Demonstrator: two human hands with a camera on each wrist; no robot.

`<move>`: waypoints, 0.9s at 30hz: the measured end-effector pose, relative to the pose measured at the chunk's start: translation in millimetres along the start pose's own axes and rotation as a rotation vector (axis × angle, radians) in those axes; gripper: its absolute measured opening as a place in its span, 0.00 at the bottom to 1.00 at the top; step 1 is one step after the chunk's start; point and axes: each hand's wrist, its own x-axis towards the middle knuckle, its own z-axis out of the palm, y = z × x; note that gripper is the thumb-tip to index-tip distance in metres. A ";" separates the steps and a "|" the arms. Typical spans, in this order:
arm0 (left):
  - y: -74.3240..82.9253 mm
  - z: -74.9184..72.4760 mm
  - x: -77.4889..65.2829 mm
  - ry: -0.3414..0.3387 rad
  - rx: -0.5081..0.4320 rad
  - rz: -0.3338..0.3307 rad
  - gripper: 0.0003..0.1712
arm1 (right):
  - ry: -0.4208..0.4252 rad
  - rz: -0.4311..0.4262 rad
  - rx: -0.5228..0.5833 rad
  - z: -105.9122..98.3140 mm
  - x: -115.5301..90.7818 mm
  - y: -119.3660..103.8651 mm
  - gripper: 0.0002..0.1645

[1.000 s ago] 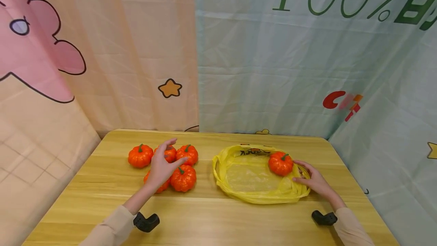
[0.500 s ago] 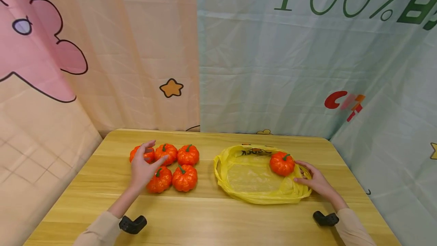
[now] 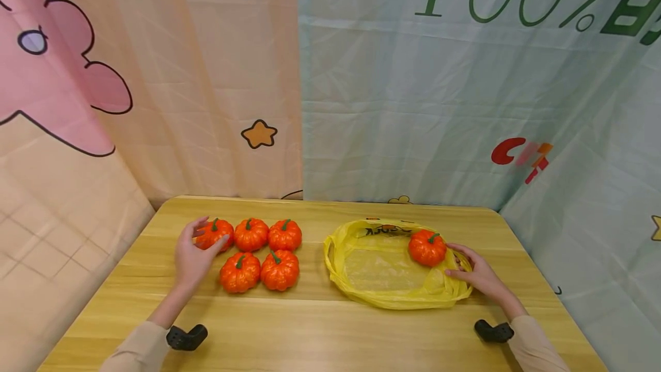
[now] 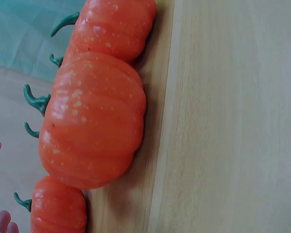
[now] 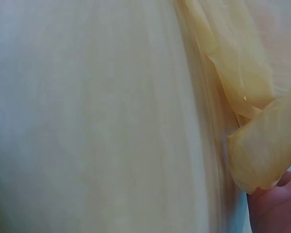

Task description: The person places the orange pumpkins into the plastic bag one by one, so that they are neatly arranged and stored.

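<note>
Five small orange pumpkins with green stems sit in two rows on the left of the table, among them a front-left pumpkin [image 3: 240, 273]. My left hand [image 3: 191, 257] is at the back-left pumpkin [image 3: 217, 235], thumb and fingers spread on either side of it. In the left wrist view only fingertips [image 4: 1, 221] show at the edge, and contact with that pumpkin [image 4: 58, 208] cannot be told. A yellow plastic bag [image 3: 379, 271] lies with its mouth wide, one pumpkin [image 3: 427, 247] inside at the right. My right hand [image 3: 480, 274] holds the bag's right rim.
The wooden table [image 3: 310, 337] carries everything, its back edge close to a printed cloth curtain [image 3: 392, 102]. Black wrist devices [image 3: 187, 337] sit by both sleeves. Between the pumpkin group and the bag runs a strip of bare wood.
My left hand has moved left across the pumpkins and down to the back-left one, uncovering the others. The right hand stays at the bag's rim, and the pumpkins have not moved.
</note>
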 end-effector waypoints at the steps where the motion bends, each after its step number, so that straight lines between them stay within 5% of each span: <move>1: -2.5 -0.9 1.1 0.001 0.005 -0.002 0.34 | -0.002 0.004 0.002 -0.2 -0.2 -0.3 0.38; 8: -19.5 -9.6 12.8 -0.057 0.038 -0.001 0.38 | -0.022 0.034 0.006 -1.9 0.0 -1.2 0.38; 17: -38.1 -26.1 30.7 -0.281 0.102 0.075 0.41 | -0.020 0.036 0.005 -1.5 0.4 1.8 0.38; 27: -54.1 -27.4 37.3 -0.411 0.132 0.011 0.47 | -0.024 0.009 0.026 -2.1 0.7 -0.2 0.38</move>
